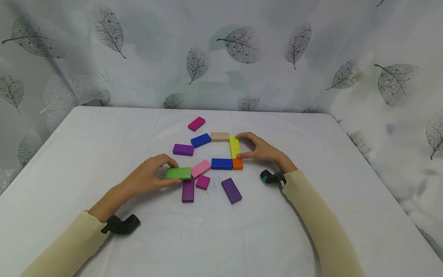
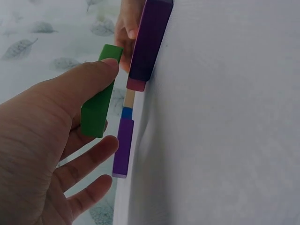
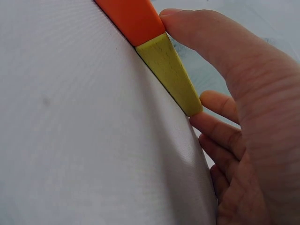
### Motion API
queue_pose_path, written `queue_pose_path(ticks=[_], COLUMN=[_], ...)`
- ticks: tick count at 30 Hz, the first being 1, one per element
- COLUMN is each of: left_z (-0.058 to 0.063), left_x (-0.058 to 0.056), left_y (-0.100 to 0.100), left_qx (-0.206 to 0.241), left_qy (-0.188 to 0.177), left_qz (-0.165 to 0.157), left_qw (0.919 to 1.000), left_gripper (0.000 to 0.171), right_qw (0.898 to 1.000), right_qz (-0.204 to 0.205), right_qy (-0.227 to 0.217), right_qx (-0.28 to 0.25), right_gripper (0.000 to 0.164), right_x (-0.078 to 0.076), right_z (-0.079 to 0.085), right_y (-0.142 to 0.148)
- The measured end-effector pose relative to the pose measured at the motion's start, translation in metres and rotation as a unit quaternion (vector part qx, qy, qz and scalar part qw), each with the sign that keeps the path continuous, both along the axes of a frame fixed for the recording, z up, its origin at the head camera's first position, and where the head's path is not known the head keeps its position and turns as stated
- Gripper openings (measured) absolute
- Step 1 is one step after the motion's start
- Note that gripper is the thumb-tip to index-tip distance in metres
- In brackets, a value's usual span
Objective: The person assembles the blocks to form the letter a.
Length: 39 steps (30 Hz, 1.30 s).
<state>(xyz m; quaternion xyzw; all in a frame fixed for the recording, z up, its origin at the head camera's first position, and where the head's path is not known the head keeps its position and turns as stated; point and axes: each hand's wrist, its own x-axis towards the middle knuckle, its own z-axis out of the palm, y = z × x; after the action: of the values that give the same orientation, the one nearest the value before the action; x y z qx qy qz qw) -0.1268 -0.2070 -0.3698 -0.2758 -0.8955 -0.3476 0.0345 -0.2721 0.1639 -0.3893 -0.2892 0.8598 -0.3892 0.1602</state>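
Note:
Between thumb and fingers, my left hand (image 1: 147, 176) pinches a green block (image 1: 178, 173). In the left wrist view that green block (image 2: 97, 105) appears raised off the table, beside a purple block (image 1: 188, 191) and a light pink block (image 1: 200, 168). My right hand (image 1: 262, 150) holds a yellow block (image 1: 234, 147) by its two ends, thumb at the near end and fingertips at the far end. The yellow block (image 3: 171, 75) lies flat, meeting an orange block (image 1: 237, 164) near its thumb end and a tan block (image 1: 219, 137) at its far end. A blue block (image 1: 222, 164) adjoins the orange one.
Left of the tan block lie another blue block (image 1: 200, 140) and a violet block (image 1: 183, 149). A magenta block (image 1: 196, 124) lies farther back. Toward the front are a small magenta block (image 1: 202, 182) and a dark purple block (image 1: 231, 191). White cloth covers the table (image 1: 155, 242).

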Motion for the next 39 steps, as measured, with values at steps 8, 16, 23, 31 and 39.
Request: queue_pose_path(ticks=[8, 16, 23, 31, 39], left_z=[-0.001, -0.003, -0.004, -0.007, -0.01], left_x=[0.006, 0.013, 0.021, 0.027, 0.033], left_y=[0.009, 0.016, 0.023, 0.032, 0.042], left_qx=[0.011, 0.017, 0.023, 0.066, 0.075], left_qy=[0.021, 0.041, 0.027, 0.026, 0.056], left_qz=[-0.013, -0.02, -0.018, -0.038, -0.055], left_qw=[0.9996, 0.9988, 0.9992, 0.9968, 0.9941], left_gripper=[0.034, 0.035, 0.033, 0.036, 0.035], right_qw=[1.0, 1.0, 1.0, 1.0, 1.0], right_qz=[0.0, 0.001, 0.001, 0.001, -0.002], right_qy=[0.006, 0.006, 0.003, 0.004, 0.003], right_qx=[0.002, 0.004, 0.003, 0.002, 0.005], right_gripper=[0.07, 0.07, 0.071, 0.07, 0.071], right_x=[0.0, 0.0, 0.0, 0.0, 0.001], right_z=[0.0, 0.0, 0.001, 0.001, 0.002], right_y=[0.0, -0.001, -0.001, -0.001, -0.001])
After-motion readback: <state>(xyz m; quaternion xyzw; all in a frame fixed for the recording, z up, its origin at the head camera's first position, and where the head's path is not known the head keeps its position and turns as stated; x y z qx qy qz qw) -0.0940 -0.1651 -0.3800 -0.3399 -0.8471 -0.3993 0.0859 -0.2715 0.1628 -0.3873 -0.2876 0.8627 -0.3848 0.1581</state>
